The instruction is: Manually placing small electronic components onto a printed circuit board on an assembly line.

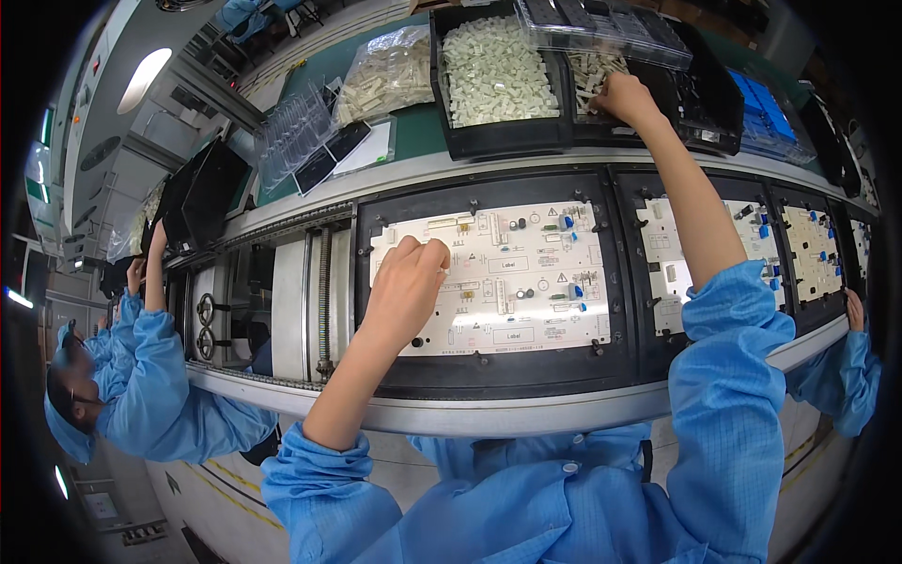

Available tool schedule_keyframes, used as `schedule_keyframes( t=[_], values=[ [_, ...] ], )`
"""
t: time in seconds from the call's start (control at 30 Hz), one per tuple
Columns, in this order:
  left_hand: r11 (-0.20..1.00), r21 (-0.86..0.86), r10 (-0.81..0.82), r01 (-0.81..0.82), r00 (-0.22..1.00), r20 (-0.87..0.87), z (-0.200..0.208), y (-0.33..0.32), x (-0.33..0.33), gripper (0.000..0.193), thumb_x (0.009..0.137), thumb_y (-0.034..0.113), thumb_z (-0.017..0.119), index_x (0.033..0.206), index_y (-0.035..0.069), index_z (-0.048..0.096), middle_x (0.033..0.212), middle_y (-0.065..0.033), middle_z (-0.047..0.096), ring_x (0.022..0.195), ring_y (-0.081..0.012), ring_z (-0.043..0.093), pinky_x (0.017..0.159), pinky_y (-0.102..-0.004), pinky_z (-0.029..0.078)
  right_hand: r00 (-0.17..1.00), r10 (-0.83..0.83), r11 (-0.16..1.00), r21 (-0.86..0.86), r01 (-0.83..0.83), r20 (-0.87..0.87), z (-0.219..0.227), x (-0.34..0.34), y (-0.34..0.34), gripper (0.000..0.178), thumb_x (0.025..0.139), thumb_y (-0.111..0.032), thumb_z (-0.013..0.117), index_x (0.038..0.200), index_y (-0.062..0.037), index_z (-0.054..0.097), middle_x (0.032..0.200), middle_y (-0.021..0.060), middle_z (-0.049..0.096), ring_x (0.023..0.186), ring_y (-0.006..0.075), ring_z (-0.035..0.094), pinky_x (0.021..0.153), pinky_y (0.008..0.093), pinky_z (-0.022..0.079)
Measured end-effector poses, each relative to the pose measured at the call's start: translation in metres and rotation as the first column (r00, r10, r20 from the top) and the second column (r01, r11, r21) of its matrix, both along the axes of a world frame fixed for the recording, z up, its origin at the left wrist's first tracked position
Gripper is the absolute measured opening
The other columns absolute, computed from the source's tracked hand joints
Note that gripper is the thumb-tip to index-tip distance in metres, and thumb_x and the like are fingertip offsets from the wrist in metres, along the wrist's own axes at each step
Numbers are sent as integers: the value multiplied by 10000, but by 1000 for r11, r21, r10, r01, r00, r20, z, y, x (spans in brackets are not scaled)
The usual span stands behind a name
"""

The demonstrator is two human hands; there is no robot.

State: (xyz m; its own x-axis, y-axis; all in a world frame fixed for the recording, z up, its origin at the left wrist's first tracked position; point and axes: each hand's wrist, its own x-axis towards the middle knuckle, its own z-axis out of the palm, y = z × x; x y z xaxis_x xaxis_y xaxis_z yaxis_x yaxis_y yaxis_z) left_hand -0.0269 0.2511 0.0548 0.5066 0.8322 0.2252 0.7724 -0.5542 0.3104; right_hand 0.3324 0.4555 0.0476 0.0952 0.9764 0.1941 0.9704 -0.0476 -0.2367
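Note:
A white printed circuit board [545, 324] lies in a black carrier frame [489, 376] in front of me. It bears small blue, black and green components. My left hand [406, 282] is over the board's left part, fingers curled together; whatever they hold, if anything, is hidden. Farther up, my right hand [625, 99] reaches into a black bin of long, pale, narrow parts [590, 75]. Its fingers are bent in a pinch among them, and I cannot make out what is between them. Beside that bin, a black bin [498, 139] holds a heap of small whitish parts [498, 70].
A clear plastic tray [606, 36] rests across the bins. To the left lie a bag of pale parts [387, 75] and clear plastic trays [293, 141]. More boards [810, 249] sit in frames along the rail to the right. Co-workers in blue [178, 376] work on both sides.

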Motion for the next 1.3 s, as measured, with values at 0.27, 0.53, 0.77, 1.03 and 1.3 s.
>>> schedule_keyframes(
  t=[0.27,0.53,0.77,1.03,1.3],
  values=[
    [973,226,-29,50,995,-94,-10,-31,6,432,744,57,539,1166,-33,519,761,-122,586,784,-260,551,741,-384,429,980,113,980,180,-83,-162,-1,12,-9,272,681,-219,726,900,-66,671,788,124,661,793,280,650,744,361,498],
    [992,92,-74,82,994,-84,12,16,11,370,762,83,541,1126,28,583,789,-181,588,768,-308,545,716,-410,438,972,175,964,229,-136,-158,18,14,-34,243,757,-122,666,988,-58,628,779,101,618,745,241,617,697,334,482],
    [858,511,-80,46,996,45,23,161,81,145,766,57,590,892,45,662,839,-110,644,861,-290,566,765,-392,447,929,348,887,365,-284,-123,21,9,-45,196,776,-74,662,967,-46,626,769,103,596,709,230,597,689,326,476],
    [867,491,134,84,910,-392,17,192,93,72,739,42,580,777,60,639,847,-98,638,850,-274,606,734,-412,485,651,563,775,52,-630,-510,55,-73,-133,144,824,-59,577,950,-19,635,806,87,646,746,170,634,706,291,492],
    [915,402,-53,-19,984,169,31,163,67,104,776,47,614,860,41,675,954,-98,631,848,-258,630,714,-340,519,666,644,670,-142,-729,-378,26,-164,-168,162,779,-127,637,928,-70,665,860,101,663,789,256,641,700,354,507]
  ],
)
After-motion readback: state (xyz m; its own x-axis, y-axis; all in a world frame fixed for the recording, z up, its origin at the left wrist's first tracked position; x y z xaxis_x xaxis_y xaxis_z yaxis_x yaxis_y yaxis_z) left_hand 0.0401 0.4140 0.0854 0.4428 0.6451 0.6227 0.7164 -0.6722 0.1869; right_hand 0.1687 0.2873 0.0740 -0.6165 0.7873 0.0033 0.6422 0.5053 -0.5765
